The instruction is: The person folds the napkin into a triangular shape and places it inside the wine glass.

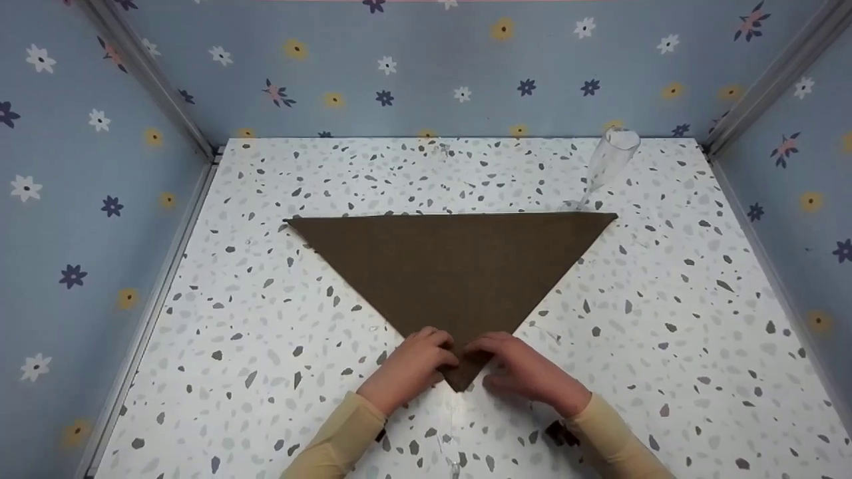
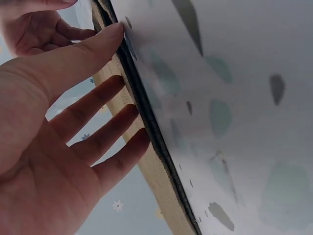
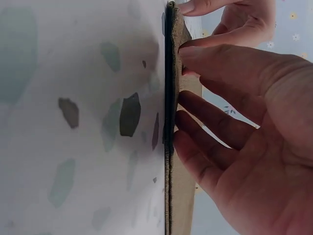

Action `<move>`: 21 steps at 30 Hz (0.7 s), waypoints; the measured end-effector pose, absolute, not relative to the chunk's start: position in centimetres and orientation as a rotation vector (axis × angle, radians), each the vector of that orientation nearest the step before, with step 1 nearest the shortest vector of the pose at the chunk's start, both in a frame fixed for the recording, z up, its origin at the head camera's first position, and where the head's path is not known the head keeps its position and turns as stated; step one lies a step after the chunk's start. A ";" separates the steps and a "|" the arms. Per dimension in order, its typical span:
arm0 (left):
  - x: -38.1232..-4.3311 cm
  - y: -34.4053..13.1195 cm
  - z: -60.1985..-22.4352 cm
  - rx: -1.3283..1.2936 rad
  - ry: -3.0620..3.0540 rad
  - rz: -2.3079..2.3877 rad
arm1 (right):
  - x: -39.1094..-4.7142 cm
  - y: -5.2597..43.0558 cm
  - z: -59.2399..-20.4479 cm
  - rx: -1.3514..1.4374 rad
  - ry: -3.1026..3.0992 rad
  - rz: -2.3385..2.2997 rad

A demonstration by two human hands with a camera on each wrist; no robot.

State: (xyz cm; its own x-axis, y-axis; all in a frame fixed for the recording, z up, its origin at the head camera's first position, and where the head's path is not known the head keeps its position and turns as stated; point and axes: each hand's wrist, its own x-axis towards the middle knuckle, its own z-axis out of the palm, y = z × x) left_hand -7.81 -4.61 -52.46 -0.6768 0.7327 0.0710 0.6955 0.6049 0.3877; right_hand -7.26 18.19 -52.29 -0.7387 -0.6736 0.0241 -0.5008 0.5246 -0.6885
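A brown cloth napkin (image 1: pixel 452 273), folded into a triangle, lies flat on the speckled table with its long edge at the far side and its point toward me. My left hand (image 1: pixel 414 366) rests at the left edge by that point, fingertips on the cloth. Opposite it, my right hand (image 1: pixel 529 371) touches the right edge with loosely bent fingers. In the left wrist view the thumb (image 2: pixel 105 44) lies at the layered edge of the napkin (image 2: pixel 159 152). The right wrist view has the fingertips (image 3: pixel 183 98) against the cloth's edge (image 3: pixel 170 161).
A clear stemmed glass (image 1: pixel 611 156) stands behind the napkin's far right corner. The white speckled table (image 1: pixel 219 319) is enclosed by blue flowered panels (image 1: pixel 426 66) at the back and both sides. A small dark object (image 1: pixel 562 434) shows by the right wrist.
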 end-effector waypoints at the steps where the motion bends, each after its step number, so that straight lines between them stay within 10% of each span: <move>1: -7.9 -4.6 -52.4 1.218 2.722 0.614 | -7.4 18.2 -52.4 -0.991 2.509 -1.051; 21: -8.8 -4.8 -53.1 1.183 2.646 0.842 | -8.0 18.1 -53.0 -0.731 2.273 -1.357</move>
